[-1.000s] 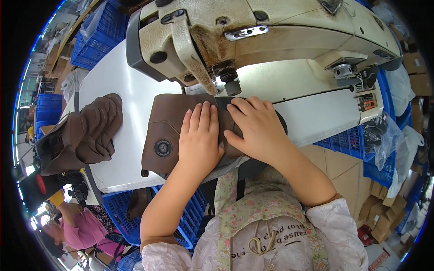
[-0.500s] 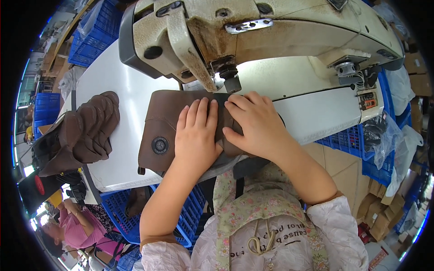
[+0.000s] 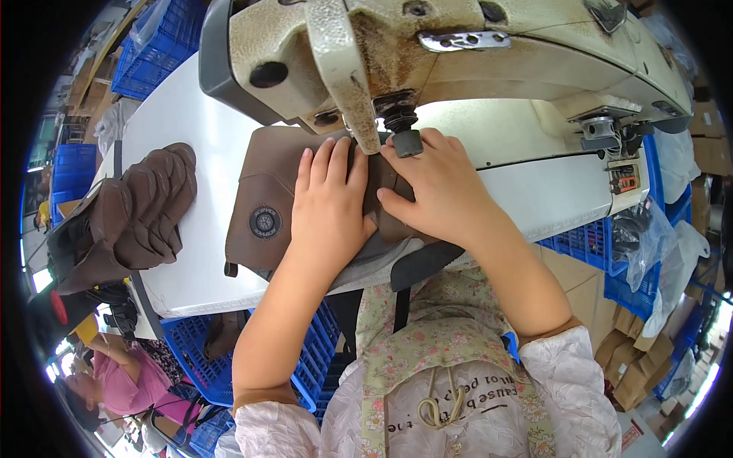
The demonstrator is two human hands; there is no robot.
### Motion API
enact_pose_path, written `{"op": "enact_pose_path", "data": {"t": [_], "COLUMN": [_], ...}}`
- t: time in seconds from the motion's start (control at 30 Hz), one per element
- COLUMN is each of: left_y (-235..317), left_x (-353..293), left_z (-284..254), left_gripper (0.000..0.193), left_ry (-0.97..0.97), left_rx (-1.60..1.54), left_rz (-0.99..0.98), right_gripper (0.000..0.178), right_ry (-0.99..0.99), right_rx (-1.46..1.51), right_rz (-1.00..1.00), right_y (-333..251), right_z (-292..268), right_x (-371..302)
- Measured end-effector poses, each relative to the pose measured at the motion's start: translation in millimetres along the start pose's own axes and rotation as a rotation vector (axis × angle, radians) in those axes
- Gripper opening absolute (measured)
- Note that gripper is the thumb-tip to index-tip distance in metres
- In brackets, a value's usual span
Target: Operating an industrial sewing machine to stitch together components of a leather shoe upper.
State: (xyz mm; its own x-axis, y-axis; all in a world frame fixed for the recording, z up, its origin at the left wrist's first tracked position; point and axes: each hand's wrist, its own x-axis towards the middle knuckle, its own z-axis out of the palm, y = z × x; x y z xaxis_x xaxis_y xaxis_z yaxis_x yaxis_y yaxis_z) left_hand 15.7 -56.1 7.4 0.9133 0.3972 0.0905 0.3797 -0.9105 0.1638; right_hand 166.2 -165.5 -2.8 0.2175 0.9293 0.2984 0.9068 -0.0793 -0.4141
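Note:
A brown leather shoe upper (image 3: 263,179) with a round dark badge and grey lining lies on the white sewing machine table. My left hand (image 3: 328,202) rests on its middle, fingers stretched out and fingertips pointing to the needle area. My right hand (image 3: 439,191) lies on its right part, with thumb and fingers spread apart and fingertips beside the presser-foot area. The sewing machine head (image 3: 366,69) stands right above the fingertips, its dark knob (image 3: 407,143) between the two hands. The needle and the stitching spot are hidden behind the head. A black strap-like edge (image 3: 427,263) hangs toward me.
A stack of brown shoe uppers (image 3: 145,202) lies on the table (image 3: 210,286) at left. Blue crates (image 3: 195,343) stand below the table, more (image 3: 156,53) at far left and right. A person in pink (image 3: 137,382) sits at lower left. Cardboard boxes (image 3: 634,366) are at right.
The shoe upper and both hands have moved slightly away from me, further under the machine head. More grey lining and black edge shows at the near side. My view has shifted slightly.

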Motion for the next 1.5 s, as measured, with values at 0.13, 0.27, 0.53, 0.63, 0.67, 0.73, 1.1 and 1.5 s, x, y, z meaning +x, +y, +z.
{"op": "enact_pose_path", "data": {"t": [0.13,0.27,0.53,0.63,0.67,0.73,1.1,1.5], "left_y": [-4.3,-5.8,-8.7,-9.0,-8.6,-8.3,-6.5,-4.3], "left_x": [1.7,3.1,3.3,2.4,3.1,4.1,3.3,4.6], "left_z": [2.8,3.0,5.4,5.8,6.7,8.0,4.1,4.0], "left_gripper": [0.07,0.073,0.083,0.083,0.083,0.082,0.073,0.056], "left_ry": [0.011,0.025,0.03,0.049,0.047,0.045,0.022,0.005], "left_rx": [0.006,-0.023,-0.01,-0.017,-0.013,-0.011,-0.018,-0.039], "left_rz": [0.011,0.01,0.019,0.014,0.014,0.015,0.02,0.0], "right_gripper": [0.035,0.034,0.035,0.036,0.036,0.036,0.033,0.047], "right_ry": [0.019,0.028,0.01,0.0,-0.022,-0.035,0.015,0.012], "right_rx": [-0.013,-0.03,-0.011,-0.005,-0.003,0.003,0.026,0.03], "right_rz": [-0.005,-0.015,-0.009,-0.004,0.006,0.014,0.011,0.029], "right_y": [0.8,1.5,3.0,2.7,3.6,3.0,1.4,4.2], "right_z": [1.5,2.0,2.7,2.9,2.6,1.4,2.2,6.0], "right_x": [3.3,4.7,5.6,5.9,5.9,6.3,5.4,3.0]}}
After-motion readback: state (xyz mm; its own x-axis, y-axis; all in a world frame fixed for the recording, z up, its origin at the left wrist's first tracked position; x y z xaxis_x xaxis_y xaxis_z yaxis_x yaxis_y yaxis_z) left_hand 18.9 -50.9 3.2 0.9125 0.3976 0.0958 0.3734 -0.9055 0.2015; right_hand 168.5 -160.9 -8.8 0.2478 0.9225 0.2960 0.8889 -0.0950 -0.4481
